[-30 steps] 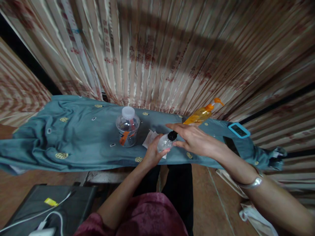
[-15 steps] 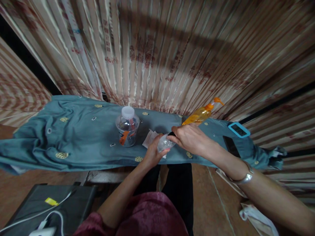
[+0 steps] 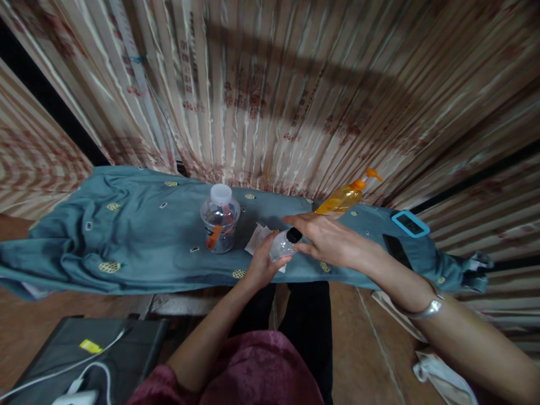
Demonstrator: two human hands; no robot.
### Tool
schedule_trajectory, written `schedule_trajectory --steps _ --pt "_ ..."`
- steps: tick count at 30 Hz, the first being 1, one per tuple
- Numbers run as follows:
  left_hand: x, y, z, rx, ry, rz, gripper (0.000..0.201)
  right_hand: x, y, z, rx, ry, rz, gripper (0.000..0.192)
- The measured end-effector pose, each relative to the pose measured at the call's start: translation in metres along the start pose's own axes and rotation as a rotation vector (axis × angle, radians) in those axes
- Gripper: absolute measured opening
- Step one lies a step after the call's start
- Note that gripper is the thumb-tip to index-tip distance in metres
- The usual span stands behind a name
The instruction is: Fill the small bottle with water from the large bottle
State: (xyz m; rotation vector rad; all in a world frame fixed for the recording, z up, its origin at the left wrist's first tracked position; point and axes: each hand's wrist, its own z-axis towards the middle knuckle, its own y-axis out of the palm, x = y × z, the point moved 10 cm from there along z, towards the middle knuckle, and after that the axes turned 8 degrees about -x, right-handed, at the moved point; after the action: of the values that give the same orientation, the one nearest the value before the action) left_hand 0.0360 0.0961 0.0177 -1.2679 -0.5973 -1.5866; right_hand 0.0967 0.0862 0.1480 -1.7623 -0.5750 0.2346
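Note:
My left hand (image 3: 264, 261) is wrapped round a small clear bottle (image 3: 280, 246), which leans toward the right. On the bottle's neck sits a black cap (image 3: 294, 235). My right hand (image 3: 327, 239) is beside the cap with its fingers apart, thumb below it and fingers above; whether a fingertip touches it I cannot tell. A white tissue (image 3: 256, 237) lies behind my left hand. Left of it stands a larger clear plastic jar (image 3: 221, 219) with a white lid and an orange label. Behind my right hand is an orange pump bottle (image 3: 343, 197), its lower part hidden.
A teal cloth (image 3: 147, 242) covers the narrow table. To the right lie a dark phone-like slab (image 3: 396, 251) and a blue-framed digital timer (image 3: 410, 224). A striped curtain (image 3: 261, 101) hangs close behind. At lower left, a dark stool-like surface (image 3: 126, 360) carries white cables.
My right hand's fingers have come off the black cap and spread, so the cap now shows. My left hand keeps its hold on the small bottle.

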Motion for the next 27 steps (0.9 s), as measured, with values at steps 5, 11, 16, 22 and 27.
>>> schedule_trajectory --steps 5,11,16,22,27 --pt "0.001 0.0 -0.001 0.0 0.023 0.004 0.058 0.008 0.004 0.001 -0.006 0.067 -0.009 0.027" --pt "0.002 0.0 0.0 -0.001 0.03 0.023 0.06 0.005 0.002 0.0 -0.018 0.023 0.026 0.023" --pt "0.006 -0.001 0.0 -0.01 0.029 0.029 0.058 0.011 0.003 0.001 -0.025 0.102 0.023 0.03" --pt "0.005 -0.001 0.0 -0.012 -0.01 0.026 0.058 0.004 0.008 -0.002 -0.057 0.06 0.083 0.022" --pt "0.0 -0.002 0.0 0.001 -0.049 0.033 0.059 0.006 0.008 0.0 0.018 0.206 0.149 0.03"
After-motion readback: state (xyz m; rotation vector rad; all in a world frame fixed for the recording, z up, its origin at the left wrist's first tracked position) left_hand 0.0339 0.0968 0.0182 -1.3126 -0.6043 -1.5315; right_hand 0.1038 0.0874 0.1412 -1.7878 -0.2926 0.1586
